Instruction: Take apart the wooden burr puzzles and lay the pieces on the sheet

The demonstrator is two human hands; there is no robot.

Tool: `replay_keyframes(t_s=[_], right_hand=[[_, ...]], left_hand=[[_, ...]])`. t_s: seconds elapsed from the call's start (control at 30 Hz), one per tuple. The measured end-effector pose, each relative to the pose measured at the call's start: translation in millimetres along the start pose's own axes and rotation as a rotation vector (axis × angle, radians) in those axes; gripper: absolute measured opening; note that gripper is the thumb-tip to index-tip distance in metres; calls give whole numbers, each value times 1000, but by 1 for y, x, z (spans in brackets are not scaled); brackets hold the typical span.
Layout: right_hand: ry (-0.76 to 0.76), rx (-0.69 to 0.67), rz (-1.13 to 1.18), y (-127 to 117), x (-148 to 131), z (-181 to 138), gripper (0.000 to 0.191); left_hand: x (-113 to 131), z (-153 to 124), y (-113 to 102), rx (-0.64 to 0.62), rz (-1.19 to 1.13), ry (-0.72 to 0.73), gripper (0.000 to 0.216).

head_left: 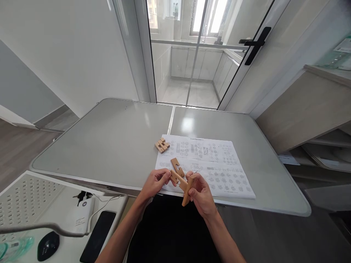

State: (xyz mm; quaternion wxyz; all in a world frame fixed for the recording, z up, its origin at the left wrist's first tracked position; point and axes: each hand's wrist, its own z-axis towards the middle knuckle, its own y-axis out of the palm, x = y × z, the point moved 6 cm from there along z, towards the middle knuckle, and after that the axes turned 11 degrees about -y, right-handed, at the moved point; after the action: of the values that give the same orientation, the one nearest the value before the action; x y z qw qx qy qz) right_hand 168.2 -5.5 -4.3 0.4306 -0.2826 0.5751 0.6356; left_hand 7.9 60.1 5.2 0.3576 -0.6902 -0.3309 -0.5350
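My left hand (157, 182) pinches the end of a notched wooden puzzle piece (179, 179) near the table's front edge. In my right hand (202, 193) is another wooden puzzle piece (187, 191), held upright and slanted. The two pieces meet crosswise between my hands; whether they interlock I cannot tell. Just beyond my fingers, a loose notched wooden piece (177, 167) lies on the printed instruction sheet (219, 160). Farther off, a small cluster of wooden pieces (162, 145) rests at the sheet's left edge.
The grey folding table (117, 138) has a seam down its middle. At the lower left, a white cart (65, 204) holds a black phone (98, 236), a black mouse (48, 246), a white charger (84, 213) and cables. Wooden shelves (309, 102) stand at the right, and a glass door (192, 73) lies behind.
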Motion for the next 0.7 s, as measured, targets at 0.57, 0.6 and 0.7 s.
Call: replay_keyframes(t_s=[0.57,0.6,0.7], right_hand=[[-61,-96,-74,9,-11,-5,28],[-56,-92,-67,9,-10,-6,29],[-41,-90,-38,11,-7,-9,30]], left_hand=[[-5,1,-1,10,-34,5,59],[-5,1,-1,9,-37,2,59],[-6,2,-1,8,-44,-3,59]])
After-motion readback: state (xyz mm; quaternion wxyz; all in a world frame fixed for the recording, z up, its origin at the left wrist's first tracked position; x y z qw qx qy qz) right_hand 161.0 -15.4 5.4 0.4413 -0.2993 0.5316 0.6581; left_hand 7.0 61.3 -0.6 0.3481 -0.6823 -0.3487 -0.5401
